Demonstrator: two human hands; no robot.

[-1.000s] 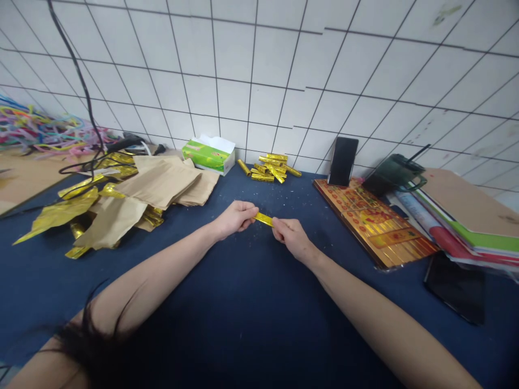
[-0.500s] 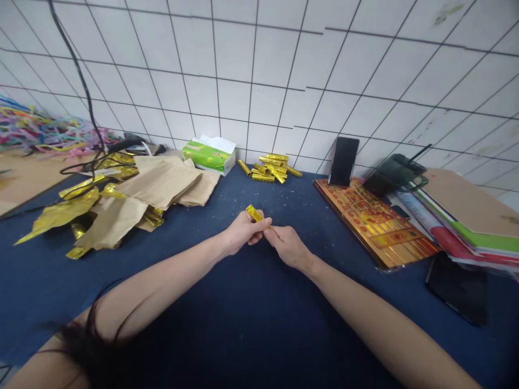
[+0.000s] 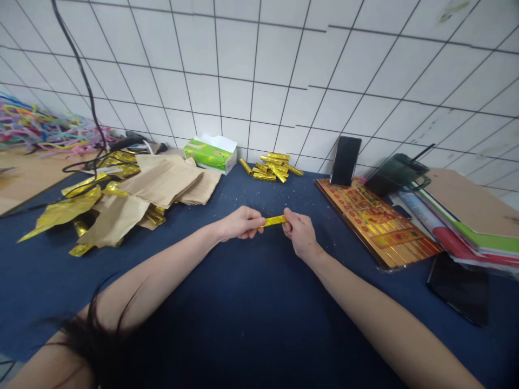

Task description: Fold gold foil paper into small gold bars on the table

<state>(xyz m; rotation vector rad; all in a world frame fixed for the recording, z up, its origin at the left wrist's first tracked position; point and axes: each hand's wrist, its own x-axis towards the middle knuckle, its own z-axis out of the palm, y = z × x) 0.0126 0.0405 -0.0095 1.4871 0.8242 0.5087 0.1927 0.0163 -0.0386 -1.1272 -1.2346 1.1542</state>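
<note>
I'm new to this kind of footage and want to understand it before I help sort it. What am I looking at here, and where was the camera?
No machine is involved here. You're seeing through a camera worn on a person's head, looking forward and down, and this is the only view. The two arms are the person's own. Their left hand and right hand hold a short gold foil strip between them. On the dark blue surface ahead lies a small pile of gold foil rolls. To the left are brown paper sheets and a green tissue box. To the right, a phone stands upright.
</note>
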